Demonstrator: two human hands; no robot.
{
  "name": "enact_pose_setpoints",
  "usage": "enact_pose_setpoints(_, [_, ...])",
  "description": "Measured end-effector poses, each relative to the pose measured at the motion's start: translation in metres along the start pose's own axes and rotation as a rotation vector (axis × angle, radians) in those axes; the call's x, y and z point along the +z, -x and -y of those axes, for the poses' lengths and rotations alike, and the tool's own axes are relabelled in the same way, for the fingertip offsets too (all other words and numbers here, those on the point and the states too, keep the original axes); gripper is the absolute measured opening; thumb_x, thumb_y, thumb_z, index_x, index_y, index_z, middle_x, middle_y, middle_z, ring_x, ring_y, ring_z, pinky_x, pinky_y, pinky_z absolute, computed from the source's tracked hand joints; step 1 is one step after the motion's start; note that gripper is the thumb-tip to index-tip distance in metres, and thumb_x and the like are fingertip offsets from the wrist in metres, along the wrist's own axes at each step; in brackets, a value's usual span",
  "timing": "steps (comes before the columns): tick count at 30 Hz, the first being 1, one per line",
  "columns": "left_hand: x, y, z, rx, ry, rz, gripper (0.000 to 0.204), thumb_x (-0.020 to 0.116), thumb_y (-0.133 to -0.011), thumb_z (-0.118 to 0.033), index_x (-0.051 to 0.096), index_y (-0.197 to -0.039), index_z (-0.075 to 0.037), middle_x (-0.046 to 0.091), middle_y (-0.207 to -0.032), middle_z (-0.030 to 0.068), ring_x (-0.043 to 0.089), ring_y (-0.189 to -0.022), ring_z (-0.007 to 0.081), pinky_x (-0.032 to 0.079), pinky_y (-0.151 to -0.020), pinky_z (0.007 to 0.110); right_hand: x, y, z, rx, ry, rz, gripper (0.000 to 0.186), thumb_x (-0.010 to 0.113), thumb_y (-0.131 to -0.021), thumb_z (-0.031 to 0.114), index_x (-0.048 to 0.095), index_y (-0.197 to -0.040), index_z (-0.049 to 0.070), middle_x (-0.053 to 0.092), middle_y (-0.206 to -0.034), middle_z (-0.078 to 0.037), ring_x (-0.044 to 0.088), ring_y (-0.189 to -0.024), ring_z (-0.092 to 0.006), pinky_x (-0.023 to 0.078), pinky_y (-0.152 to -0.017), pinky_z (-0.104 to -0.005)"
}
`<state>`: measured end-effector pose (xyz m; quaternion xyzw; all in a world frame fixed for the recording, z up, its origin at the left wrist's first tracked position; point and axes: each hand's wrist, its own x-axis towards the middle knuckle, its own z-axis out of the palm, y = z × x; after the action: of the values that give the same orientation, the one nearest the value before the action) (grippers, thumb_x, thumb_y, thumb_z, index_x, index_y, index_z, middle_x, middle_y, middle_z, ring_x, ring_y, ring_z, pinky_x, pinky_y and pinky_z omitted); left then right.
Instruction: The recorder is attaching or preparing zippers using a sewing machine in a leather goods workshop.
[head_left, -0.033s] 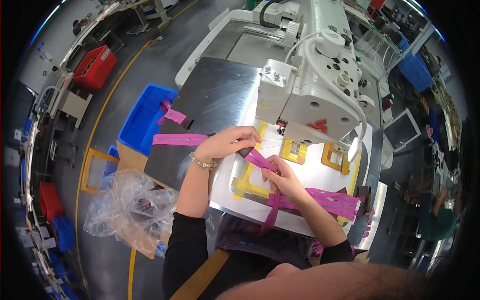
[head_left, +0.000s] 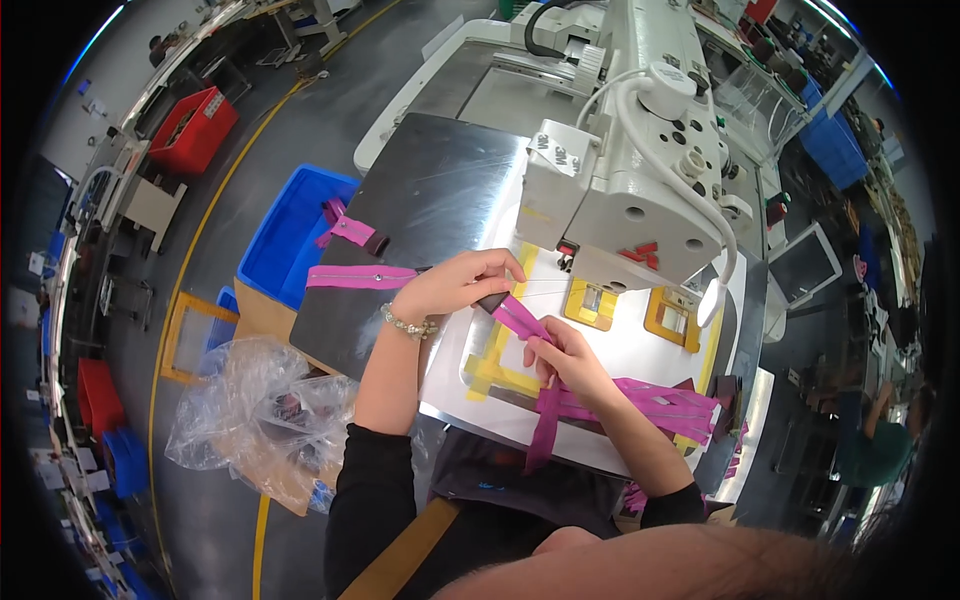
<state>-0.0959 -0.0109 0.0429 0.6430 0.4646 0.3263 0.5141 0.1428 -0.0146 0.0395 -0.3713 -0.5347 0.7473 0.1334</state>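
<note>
Both hands hold one magenta zipper strip (head_left: pixel 519 319) over the white work plate of a sewing machine (head_left: pixel 620 220). My left hand (head_left: pixel 462 280) pinches its dark end, with a thin thread running from there toward the needle area. My right hand (head_left: pixel 568 358) grips the strip further along, and its tail hangs over the table's front edge. Beneath my right forearm lies a stack of magenta zippers (head_left: pixel 655 405). Left of my left hand, another magenta zipper (head_left: pixel 360 277) rests on the metal table top, near a shorter piece with a dark end (head_left: pixel 360 233).
A blue bin (head_left: pixel 297 235) stands left of the metal table (head_left: pixel 430 180). Clear plastic bags (head_left: pixel 260 400) lie in front of it. Yellow-edged clamp frames (head_left: pixel 590 303) sit under the machine head. A screen (head_left: pixel 805 262) stands at the right.
The view has shifted very slightly. Both hands keep their hold on the zipper strip, with hardly any movement.
</note>
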Motion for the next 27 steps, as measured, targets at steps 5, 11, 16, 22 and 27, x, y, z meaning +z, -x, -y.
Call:
enact_pose_setpoints(5, [0.002,0.0,-0.005,-0.018,0.05,-0.053,0.022,0.06,-0.089,-0.01,0.056,-0.109,-0.002,0.058,-0.067,-0.0007,0.051,-0.061,0.0034,0.038,-0.051,0.021,-0.003,0.018,-0.004,0.144,-0.186,0.153,0.037,0.046,-0.1,0.021,0.049,-0.126,-0.005,0.063,-0.113,-0.018,0.062,-0.099,-0.0199,0.049,-0.087,-0.0296])
enact_pose_setpoints(11, [0.003,0.0,-0.001,0.036,0.141,-0.06,0.028,0.06,-0.085,-0.004,0.055,-0.112,-0.001,0.06,-0.069,0.0012,0.054,-0.061,0.0043,0.042,-0.054,0.02,-0.005,0.032,-0.02,0.192,-0.393,0.356,0.041,0.044,-0.101,0.02,0.044,-0.135,-0.003,0.052,-0.134,-0.018,0.052,-0.123,-0.0256,0.041,-0.104,-0.0358])
enact_pose_setpoints(16, [0.001,0.0,-0.001,0.067,0.079,-0.024,0.032,0.049,-0.087,0.002,0.054,-0.118,0.0,0.061,-0.07,0.0041,0.054,-0.058,0.0073,0.044,-0.055,0.022,0.001,0.043,-0.026,0.182,-0.479,0.317,0.043,0.044,-0.1,0.018,0.039,-0.138,-0.002,0.05,-0.136,-0.018,0.051,-0.124,-0.0257,0.041,-0.105,-0.0361])
enact_pose_setpoints(22, [0.002,0.003,-0.001,0.01,0.151,-0.028,0.036,0.045,-0.085,0.003,0.055,-0.12,-0.001,0.061,-0.073,0.0055,0.052,-0.056,0.0085,0.045,-0.054,0.023,0.019,0.052,-0.049,0.204,-0.613,0.334,0.047,0.045,-0.099,0.013,0.032,-0.142,-0.001,0.044,-0.14,-0.019,0.048,-0.127,-0.026,0.04,-0.105,-0.0366])
enact_pose_setpoints(27, [0.003,0.004,-0.005,-0.021,0.165,0.008,0.034,0.047,-0.087,0.0,0.056,-0.12,0.0,0.064,-0.078,0.0062,0.052,-0.057,0.0063,0.045,-0.055,0.02,0.032,0.052,-0.058,0.191,-0.651,0.338,0.046,0.044,-0.099,0.008,0.032,-0.142,-0.001,0.044,-0.14,-0.019,0.048,-0.127,-0.0265,0.04,-0.106,-0.0365])
